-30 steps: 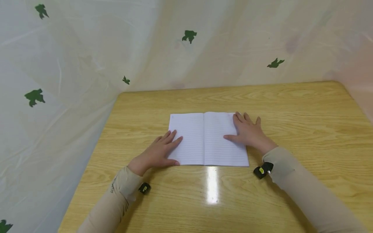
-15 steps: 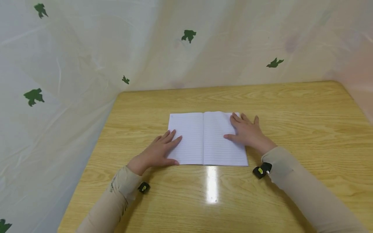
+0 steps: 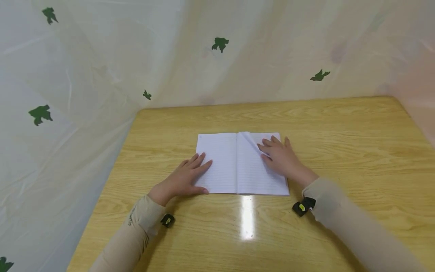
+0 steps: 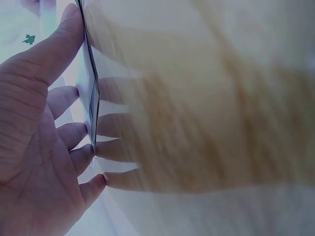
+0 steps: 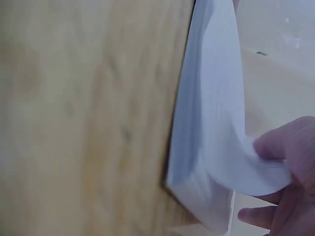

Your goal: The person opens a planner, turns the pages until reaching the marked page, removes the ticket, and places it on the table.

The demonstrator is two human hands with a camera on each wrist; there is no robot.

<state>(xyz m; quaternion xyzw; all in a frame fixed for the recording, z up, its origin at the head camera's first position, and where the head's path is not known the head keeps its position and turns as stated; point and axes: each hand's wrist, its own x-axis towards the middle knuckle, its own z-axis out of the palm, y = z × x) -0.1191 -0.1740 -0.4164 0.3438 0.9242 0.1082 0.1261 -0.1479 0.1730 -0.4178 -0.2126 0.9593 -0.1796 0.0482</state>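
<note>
A page-turn is judged to be in hand. Nearest the viewer, an open lined notebook (image 3: 238, 162) is laid flat at the middle of the wooden table (image 3: 340, 128). Its left page is pressed down by the left hand (image 3: 183, 178), fingers spread and straight. Further back, the top right page (image 3: 253, 141) is lifted and curled by the right hand (image 3: 280, 156), pinched between thumb and fingers. Next, the sheet must be carried leftward across the spine without creasing. Beyond, a leaf-printed plastic sheet (image 3: 217, 49) is hung.
</note>
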